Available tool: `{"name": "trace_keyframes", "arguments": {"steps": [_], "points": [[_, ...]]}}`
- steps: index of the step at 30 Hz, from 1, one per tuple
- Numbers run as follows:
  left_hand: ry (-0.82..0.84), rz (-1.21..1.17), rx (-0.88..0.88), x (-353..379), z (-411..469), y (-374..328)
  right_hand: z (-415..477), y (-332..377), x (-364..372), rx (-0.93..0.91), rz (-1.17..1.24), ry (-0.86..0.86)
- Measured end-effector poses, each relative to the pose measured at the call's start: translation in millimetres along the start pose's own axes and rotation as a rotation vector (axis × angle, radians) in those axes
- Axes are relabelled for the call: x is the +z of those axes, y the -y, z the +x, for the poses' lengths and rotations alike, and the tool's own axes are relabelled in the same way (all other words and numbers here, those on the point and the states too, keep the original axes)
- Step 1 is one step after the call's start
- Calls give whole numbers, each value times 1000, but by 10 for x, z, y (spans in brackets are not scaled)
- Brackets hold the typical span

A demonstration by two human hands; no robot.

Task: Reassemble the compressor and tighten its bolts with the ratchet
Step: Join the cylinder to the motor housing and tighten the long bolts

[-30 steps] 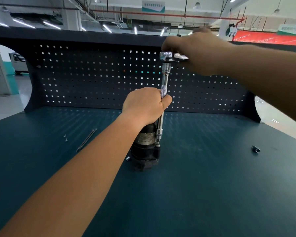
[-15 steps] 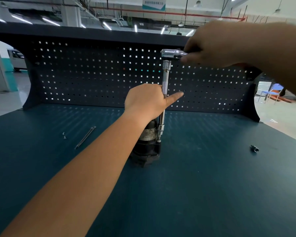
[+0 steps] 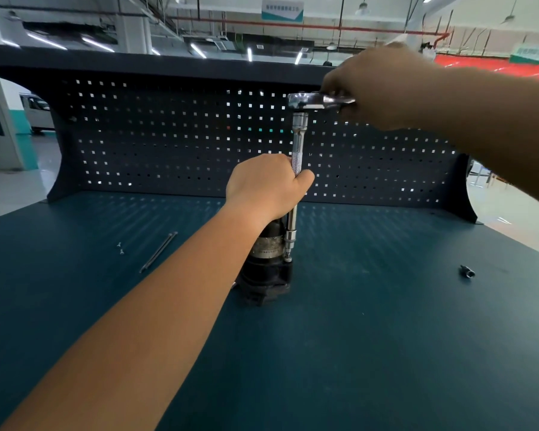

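Compressor: the black cylindrical metal compressor stands upright on my dark teal workbench top, in front of the dark perforated back panel.
Extension bar: a long chrome extension bar with a knurled band rises straight up from the compressor's right side, its lower end seated there.
Ratchet: the chrome ratchet caps the bar high above the compressor, its handle pointing right.
Left hand: my left hand is just above the compressor, fingers and thumb curled round the knurled band.
Right hand: my right hand, up and right of the compressor, is wrapped round the ratchet handle.
Rods: two thin grey metal rods lie side by side left of the compressor, with tiny silver screws farther left.
Socket: a small black socket lies well to the compressor's right.
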State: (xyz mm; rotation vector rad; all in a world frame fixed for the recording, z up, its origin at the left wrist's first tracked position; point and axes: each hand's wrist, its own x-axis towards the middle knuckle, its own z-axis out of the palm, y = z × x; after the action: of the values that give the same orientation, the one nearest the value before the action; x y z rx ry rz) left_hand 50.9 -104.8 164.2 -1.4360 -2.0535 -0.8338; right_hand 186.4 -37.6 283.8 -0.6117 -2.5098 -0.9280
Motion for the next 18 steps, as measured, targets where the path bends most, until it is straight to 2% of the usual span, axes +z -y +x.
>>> {"name": "trace_keyframes", "arguments": {"steps": [7,10,16,18], "points": [[-13,8,2,11,5,20,216,160,279,5,313,-77],[-17,23,-16,19,6,23,192,84,277,23,254,-43],[3,118,-16,27,52,25,-37,-75,42,89,307,130],[-1,116,-32,22,72,36,-40,-78,-53,77,290,120]]}}
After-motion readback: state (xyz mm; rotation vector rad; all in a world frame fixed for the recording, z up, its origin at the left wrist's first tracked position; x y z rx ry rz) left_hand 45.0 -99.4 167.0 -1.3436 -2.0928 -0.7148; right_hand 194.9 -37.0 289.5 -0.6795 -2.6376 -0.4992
